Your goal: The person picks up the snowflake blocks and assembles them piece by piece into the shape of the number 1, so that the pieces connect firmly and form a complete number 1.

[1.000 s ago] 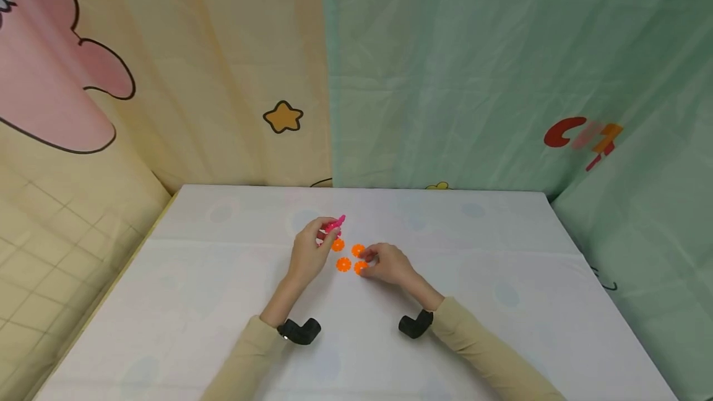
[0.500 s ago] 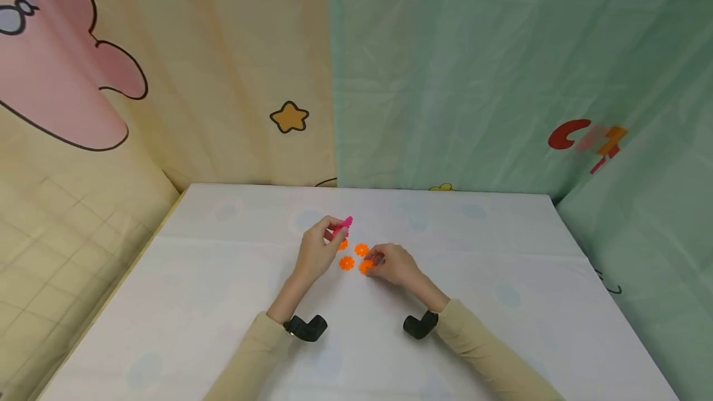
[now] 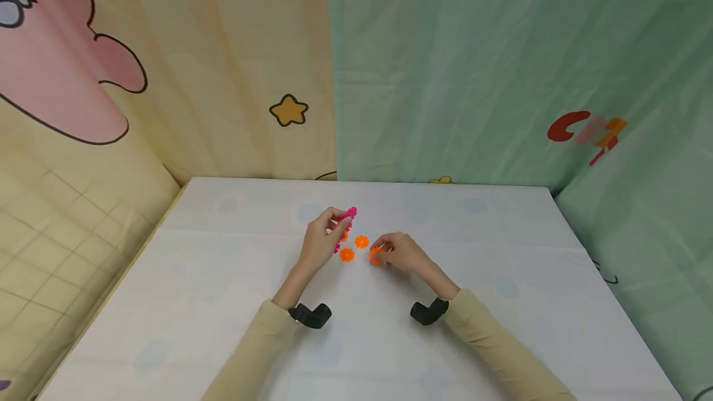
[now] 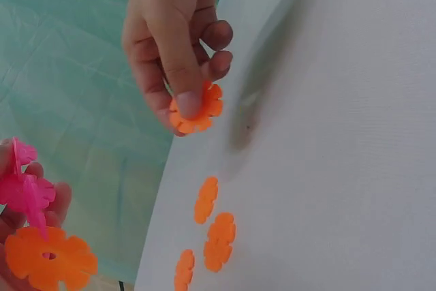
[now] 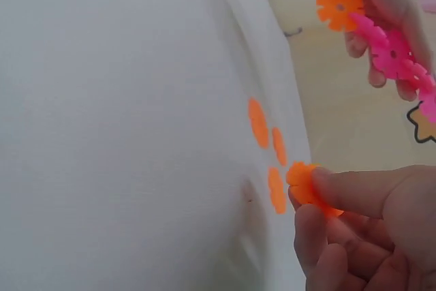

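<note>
My left hand (image 3: pixel 320 241) grips a chain of interlocked pink notched flower discs (image 5: pixel 393 54). At one end of that chain an orange flower disc (image 4: pixel 26 250) is joined on, its centre hole showing in the left wrist view. Between thumb and fingers, my right hand (image 3: pixel 405 251) pinches another orange flower disc (image 4: pixel 212 107), raised above the table in both wrist views. Three more orange discs lie flat on the table between the hands: one nearer (image 4: pixel 219 242), one beyond it (image 4: pixel 206 200) and one at the lower edge (image 4: pixel 184 272) of the left wrist view.
A white table (image 3: pixel 223 339) with faint pale spots spreads under both arms. Printed cloths, one yellow (image 3: pixel 234 79) and one green (image 3: pixel 445 79), hang behind its back edge. Each wrist wears a black camera mount, on the left (image 3: pixel 311 315) and on the right (image 3: pixel 429 312).
The right hand has shifted to the right with its orange disc, away from the others. The left hand has turned the pink chain more upright and moved slightly right.
</note>
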The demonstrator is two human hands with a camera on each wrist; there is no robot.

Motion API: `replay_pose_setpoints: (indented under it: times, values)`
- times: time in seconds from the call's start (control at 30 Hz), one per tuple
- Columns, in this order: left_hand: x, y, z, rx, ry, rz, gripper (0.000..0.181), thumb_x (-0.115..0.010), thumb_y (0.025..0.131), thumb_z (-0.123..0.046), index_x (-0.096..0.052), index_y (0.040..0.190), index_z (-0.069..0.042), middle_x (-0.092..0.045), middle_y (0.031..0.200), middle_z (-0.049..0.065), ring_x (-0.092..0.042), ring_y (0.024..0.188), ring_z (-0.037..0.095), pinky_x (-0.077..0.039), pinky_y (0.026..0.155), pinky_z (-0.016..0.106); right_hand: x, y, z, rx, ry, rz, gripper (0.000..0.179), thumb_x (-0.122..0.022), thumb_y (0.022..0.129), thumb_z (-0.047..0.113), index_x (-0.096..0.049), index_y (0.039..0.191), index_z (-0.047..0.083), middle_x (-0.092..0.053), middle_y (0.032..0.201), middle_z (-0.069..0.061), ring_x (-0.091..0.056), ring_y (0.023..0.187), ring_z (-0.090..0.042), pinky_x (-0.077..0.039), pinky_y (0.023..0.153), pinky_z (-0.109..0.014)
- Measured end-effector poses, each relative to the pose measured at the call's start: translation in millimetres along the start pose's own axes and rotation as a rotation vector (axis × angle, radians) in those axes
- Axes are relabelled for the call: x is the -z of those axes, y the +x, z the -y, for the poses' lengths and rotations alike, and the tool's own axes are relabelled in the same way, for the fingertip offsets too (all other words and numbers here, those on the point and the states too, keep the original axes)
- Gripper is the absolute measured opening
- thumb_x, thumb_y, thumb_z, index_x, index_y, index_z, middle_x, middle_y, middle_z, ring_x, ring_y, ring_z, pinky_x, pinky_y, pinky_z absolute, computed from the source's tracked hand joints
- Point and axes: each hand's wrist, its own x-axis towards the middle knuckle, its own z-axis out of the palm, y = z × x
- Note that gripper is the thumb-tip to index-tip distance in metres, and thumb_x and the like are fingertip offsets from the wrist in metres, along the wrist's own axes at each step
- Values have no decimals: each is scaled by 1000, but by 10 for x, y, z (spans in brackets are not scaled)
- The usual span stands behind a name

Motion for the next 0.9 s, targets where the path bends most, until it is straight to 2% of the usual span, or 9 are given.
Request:
replay_pose_setpoints:
  times: [0.13,0.27,0.4,0.47,0.57,0.67,0.77,0.9]
  values:
    - [-21,37,-4,-1,-25,-14,18,-62,94,-23,-63,103,-7,-67,88,17,-62,72,36,-45,50,19,113,26,32,12,74,-59,16,-65,91,16,-67,104,7,-67,81,-9,-59,58,-21,-45,57,-25]
    - [-49,66,-40,-4,-32,-24,17,-59,96,-22,-63,103,-7,-67,88,14,-62,71,28,-47,53,20,218,28,101,44,135,-144,23,-62,94,23,-62,108,5,-70,88,-17,-61,63,-34,-43,57,-25]
    - [-90,75,-49,23,-57,-8,17,-58,96,-22,-63,103,-6,-66,87,13,-62,71,30,-48,57,22,287,12,190,78,195,-217,28,-62,94,26,-61,113,5,-71,90,-19,-61,66,-41,-41,53,-24]
    - [-113,72,-44,37,-66,11,19,-59,96,-23,-63,103,-6,-65,86,14,-61,70,30,-48,57,21,314,4,234,96,223,-250,29,-63,93,25,-61,115,6,-71,89,-19,-60,63,-39,-39,50,-23]
    - [-141,66,-42,52,-67,30,21,-61,95,-25,-63,103,-7,-64,86,13,-60,71,31,-49,57,20,342,3,288,116,261,-287,27,-63,94,22,-60,117,7,-71,88,-17,-59,55,-28,-39,48,-22]
    - [-156,69,-39,50,-63,21,22,-61,95,-26,-63,105,-7,-65,87,10,-61,74,34,-52,58,26,360,11,330,135,283,-309,27,-58,97,19,-58,121,7,-71,90,-16,-56,51,-17,-39,47,-21]
    - [-164,83,-32,41,-59,-7,22,-61,95,-25,-64,107,-7,-67,90,10,-64,76,35,-54,61,29,369,24,360,141,292,-334,29,-55,98,18,-56,124,5,-71,93,-17,-56,51,-16,-38,47,-22]
    - [-171,106,-51,37,-55,-42,20,-61,94,-23,-65,104,-5,-68,90,13,-64,76,33,-53,63,25,378,44,396,145,283,-373,28,-56,98,21,-56,122,7,-73,94,-13,-56,51,-18,-40,49,-23]
